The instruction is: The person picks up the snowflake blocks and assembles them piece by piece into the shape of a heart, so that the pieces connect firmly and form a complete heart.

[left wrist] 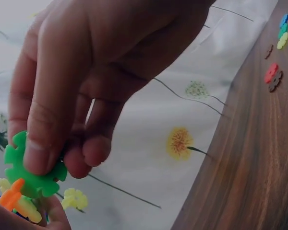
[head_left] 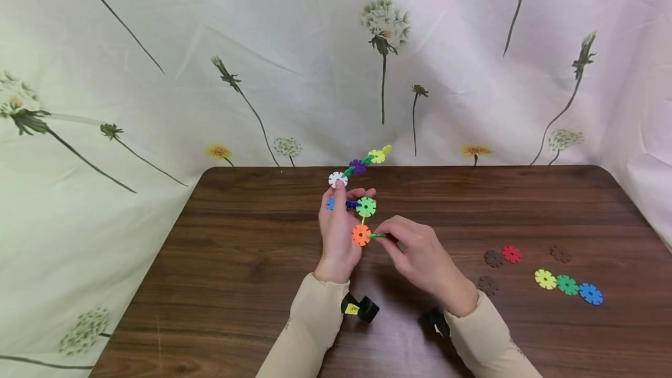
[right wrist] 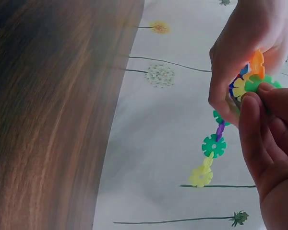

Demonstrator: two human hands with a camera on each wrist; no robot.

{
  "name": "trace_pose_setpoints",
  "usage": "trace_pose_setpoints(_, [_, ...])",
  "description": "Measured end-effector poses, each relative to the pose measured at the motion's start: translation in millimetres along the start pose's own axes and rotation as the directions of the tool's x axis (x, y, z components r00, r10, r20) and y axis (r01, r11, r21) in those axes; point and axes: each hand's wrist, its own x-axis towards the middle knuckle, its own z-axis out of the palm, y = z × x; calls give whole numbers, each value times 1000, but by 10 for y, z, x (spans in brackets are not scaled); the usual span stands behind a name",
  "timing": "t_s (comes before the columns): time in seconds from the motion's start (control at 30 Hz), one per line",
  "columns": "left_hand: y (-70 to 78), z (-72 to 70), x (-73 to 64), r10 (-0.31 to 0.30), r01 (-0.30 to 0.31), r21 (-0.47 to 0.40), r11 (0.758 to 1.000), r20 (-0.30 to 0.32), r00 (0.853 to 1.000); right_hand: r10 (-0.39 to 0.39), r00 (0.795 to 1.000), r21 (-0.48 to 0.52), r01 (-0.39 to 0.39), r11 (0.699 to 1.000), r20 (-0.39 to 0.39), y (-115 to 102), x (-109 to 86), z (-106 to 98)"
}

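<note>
Closest to my head camera I see two beige sleeves (head_left: 315,322), with a black device (head_left: 362,308) by the left wrist and another by the right. Beyond the cuffs, I have the right hand (head_left: 420,252) with its thumb and fingers closed in a pinch on a green disc (head_left: 377,235), seen edge-on and pointing toward the left hand (head_left: 340,238). That disc meets an orange disc (head_left: 360,235) in front of the left palm; I cannot tell how deeply they are joined. The left hand grips the chain of notched discs, its thumb up against a white disc (head_left: 336,178) and its fingers partly curled behind. Just right of the left thumb I see a light green disc (head_left: 366,207), and past the fingertips the chain slants up and away through a purple disc (head_left: 358,166) to yellow ones at its tip.

Well to the right of the right hand, a yellow, green and blue row (head_left: 567,284) lies on the wooden table (head_left: 252,238), with a red disc (head_left: 511,254) and dark brown discs (head_left: 493,258) near it. Beyond both hands hangs a pale dandelion-print cloth (head_left: 315,45).
</note>
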Motion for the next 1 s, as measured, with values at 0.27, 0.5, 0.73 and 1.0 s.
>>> trace_pose_setpoints(0.27, [-26, 26, -14, 16, -17, -22, 1000, -34, 999, -23, 999, -52, 21, 998, -32, -41, 2, 56])
trace_pose_setpoints(0.5, [-41, 32, -20, 20, -23, -54, 998, -52, 998, -34, 995, -108, 24, 994, -90, -100, -9, 128])
trace_pose_setpoints(0.73, [-32, 51, -33, 19, -21, -44, 999, -49, 999, -15, 995, -113, 4, 994, -96, -99, -24, 154])
trace_pose_setpoints(1.0, [-46, 31, -7, -7, 6, -54, 999, -22, 1000, 91, 995, -27, -92, 995, -40, 35, -46, 89])
